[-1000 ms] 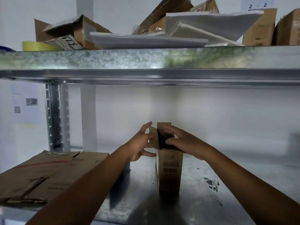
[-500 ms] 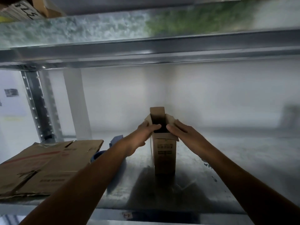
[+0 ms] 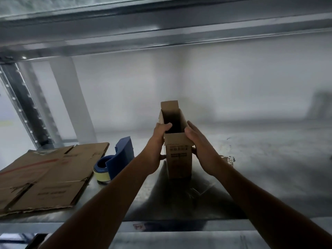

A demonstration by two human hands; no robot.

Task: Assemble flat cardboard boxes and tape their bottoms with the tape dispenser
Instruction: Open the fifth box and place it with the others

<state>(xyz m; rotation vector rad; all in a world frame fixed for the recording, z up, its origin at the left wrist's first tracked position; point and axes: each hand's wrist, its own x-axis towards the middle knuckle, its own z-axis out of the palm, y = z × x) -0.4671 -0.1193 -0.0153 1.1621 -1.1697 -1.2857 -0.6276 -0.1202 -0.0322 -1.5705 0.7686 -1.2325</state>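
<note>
A narrow brown cardboard box [image 3: 177, 155] stands upright on the metal shelf [image 3: 260, 177], its top open and one flap sticking up at the back. My left hand [image 3: 158, 146] grips its left side, fingertips hooked over the open rim and thumb at the front. My right hand [image 3: 201, 146] lies flat against the right side with straight fingers. A blue tape dispenser [image 3: 116, 159] with a yellowish roll sits left of the box, apart from both hands.
Flattened cardboard boxes [image 3: 45, 177] lie on the shelf at the left, beside the dispenser. A perforated steel upright [image 3: 23, 108] rises at the far left. The upper shelf beam [image 3: 161, 33] runs overhead. A white wall closes the back.
The view has tilted down, revealing the tape dispenser. My hands slid from the box's top flaps down onto its sides; the side flaps no longer splay outward.
</note>
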